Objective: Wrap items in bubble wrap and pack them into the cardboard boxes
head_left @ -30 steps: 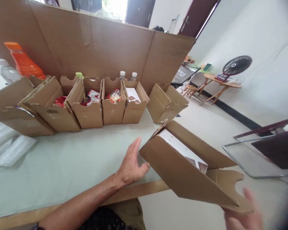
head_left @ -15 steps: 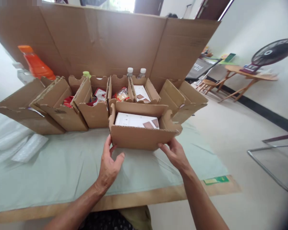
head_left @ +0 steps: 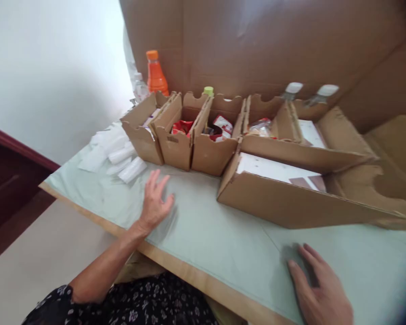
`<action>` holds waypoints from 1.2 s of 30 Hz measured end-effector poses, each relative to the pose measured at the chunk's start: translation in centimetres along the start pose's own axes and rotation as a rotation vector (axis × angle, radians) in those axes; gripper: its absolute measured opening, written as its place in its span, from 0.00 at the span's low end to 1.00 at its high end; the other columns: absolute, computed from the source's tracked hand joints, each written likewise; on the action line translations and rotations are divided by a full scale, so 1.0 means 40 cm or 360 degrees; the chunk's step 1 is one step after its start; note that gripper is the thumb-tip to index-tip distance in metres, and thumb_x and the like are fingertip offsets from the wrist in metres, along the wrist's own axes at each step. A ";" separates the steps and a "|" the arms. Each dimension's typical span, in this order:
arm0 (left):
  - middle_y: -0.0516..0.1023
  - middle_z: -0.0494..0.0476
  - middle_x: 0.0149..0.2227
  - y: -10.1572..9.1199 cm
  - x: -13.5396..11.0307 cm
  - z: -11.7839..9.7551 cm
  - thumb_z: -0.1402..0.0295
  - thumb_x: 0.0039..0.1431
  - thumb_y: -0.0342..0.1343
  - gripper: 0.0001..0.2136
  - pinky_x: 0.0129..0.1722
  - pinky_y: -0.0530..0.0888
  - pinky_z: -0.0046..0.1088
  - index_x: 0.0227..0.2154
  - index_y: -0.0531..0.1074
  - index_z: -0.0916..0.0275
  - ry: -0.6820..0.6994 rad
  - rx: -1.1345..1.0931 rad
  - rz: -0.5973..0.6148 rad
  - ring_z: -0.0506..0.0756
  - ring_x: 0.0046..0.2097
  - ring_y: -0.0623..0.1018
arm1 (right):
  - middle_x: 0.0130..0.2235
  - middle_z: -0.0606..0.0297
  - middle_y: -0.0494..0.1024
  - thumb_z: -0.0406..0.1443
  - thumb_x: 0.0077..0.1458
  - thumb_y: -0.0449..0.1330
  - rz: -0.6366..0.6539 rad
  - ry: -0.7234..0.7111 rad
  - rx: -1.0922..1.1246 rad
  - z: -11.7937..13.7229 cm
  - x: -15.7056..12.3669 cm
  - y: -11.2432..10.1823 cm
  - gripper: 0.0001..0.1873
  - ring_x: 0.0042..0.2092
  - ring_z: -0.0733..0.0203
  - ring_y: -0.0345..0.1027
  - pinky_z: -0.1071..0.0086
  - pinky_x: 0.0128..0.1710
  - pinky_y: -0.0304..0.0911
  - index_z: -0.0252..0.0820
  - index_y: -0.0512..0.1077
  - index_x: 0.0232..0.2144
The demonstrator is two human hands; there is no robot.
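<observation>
My left hand (head_left: 154, 201) hovers over the cloth-covered table (head_left: 203, 207), fingers apart and nothing in them. Just beyond it lie rolls of bubble wrap (head_left: 132, 169). My right hand (head_left: 320, 289) is low on the right, thumb and fingers spread, also holding nothing. In front of that hand, and apart from it, a cardboard bin (head_left: 284, 205) stands crosswise before the row. Inside this bin is a white box (head_left: 274, 167) with brown squares printed on one end.
Behind runs a row of cardboard bins (head_left: 208, 155) with red packets (head_left: 182, 127), a clear snack bag (head_left: 261, 127) and another white box (head_left: 311, 133). An orange bottle (head_left: 156, 76) and white-capped bottles (head_left: 326, 91) stand behind them, before a tall cardboard panel (head_left: 223, 45).
Both hands have let go of the front bin. My left hand has moved left toward the bubble wrap, and my right has drawn back toward me. The view has turned left.
</observation>
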State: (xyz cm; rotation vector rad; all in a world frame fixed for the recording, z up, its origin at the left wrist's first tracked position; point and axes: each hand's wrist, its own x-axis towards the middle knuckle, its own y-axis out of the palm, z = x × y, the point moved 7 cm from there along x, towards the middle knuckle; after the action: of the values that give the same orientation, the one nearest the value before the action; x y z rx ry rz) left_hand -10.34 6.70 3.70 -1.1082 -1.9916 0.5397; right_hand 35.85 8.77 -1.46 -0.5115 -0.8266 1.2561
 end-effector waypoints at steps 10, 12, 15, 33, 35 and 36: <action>0.75 0.70 0.57 -0.231 0.056 0.286 0.70 0.61 0.55 0.12 0.64 0.64 0.59 0.45 0.80 0.61 -0.0363 0.0687 -0.0356 0.72 0.64 0.69 | 0.54 0.47 0.81 0.57 0.58 0.51 0.0029 -0.0179 -0.0259 0.004 0.019 0.025 0.32 0.54 0.31 0.75 0.37 0.58 0.67 0.38 0.81 0.40; 0.73 0.68 0.61 -0.244 0.042 0.244 0.67 0.65 0.54 0.13 0.67 0.62 0.57 0.47 0.80 0.60 -0.0269 0.0633 -0.0448 0.70 0.66 0.66 | 0.54 0.47 0.82 0.56 0.58 0.52 0.0019 -0.0164 -0.0250 0.022 0.013 0.015 0.30 0.54 0.31 0.75 0.36 0.58 0.67 0.39 0.81 0.39; 0.71 0.67 0.64 -0.266 0.011 0.138 0.62 0.68 0.53 0.15 0.68 0.61 0.54 0.51 0.79 0.59 -0.0045 0.0382 -0.0575 0.67 0.68 0.66 | 0.55 0.48 0.81 0.54 0.60 0.52 -0.0060 -0.0108 -0.0198 0.082 -0.011 -0.003 0.26 0.56 0.32 0.74 0.36 0.60 0.66 0.43 0.80 0.40; 0.82 0.66 0.52 0.063 -0.205 -0.107 0.53 0.60 0.63 0.22 0.56 0.76 0.47 0.51 0.78 0.63 -0.1091 -0.2053 0.0662 0.64 0.53 0.81 | 0.39 0.60 0.84 0.54 0.50 0.72 0.0380 0.0356 0.1598 0.455 -0.082 0.140 0.23 0.39 0.55 0.76 0.62 0.42 0.74 0.44 0.80 0.38; 0.79 0.67 0.59 0.046 -0.198 -0.080 0.53 0.60 0.64 0.26 0.61 0.73 0.49 0.57 0.74 0.61 -0.0979 -0.1844 0.0541 0.65 0.59 0.78 | 0.36 0.63 0.82 0.52 0.53 0.70 0.0442 0.0237 0.1466 0.469 -0.082 0.120 0.19 0.36 0.59 0.73 0.66 0.37 0.72 0.44 0.80 0.37; 0.75 0.68 0.62 0.037 -0.190 -0.073 0.52 0.60 0.64 0.29 0.63 0.71 0.50 0.61 0.72 0.60 -0.0878 -0.1750 0.0512 0.66 0.63 0.75 | 0.34 0.64 0.81 0.51 0.54 0.70 0.0499 0.0187 0.1412 0.478 -0.082 0.115 0.18 0.34 0.60 0.71 0.67 0.35 0.70 0.44 0.80 0.38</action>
State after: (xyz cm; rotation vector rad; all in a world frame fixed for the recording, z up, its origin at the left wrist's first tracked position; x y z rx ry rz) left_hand -4.83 1.00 1.27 -2.1273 -2.6842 -0.2106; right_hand 17.78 4.94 6.10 0.0162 -0.0337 1.7061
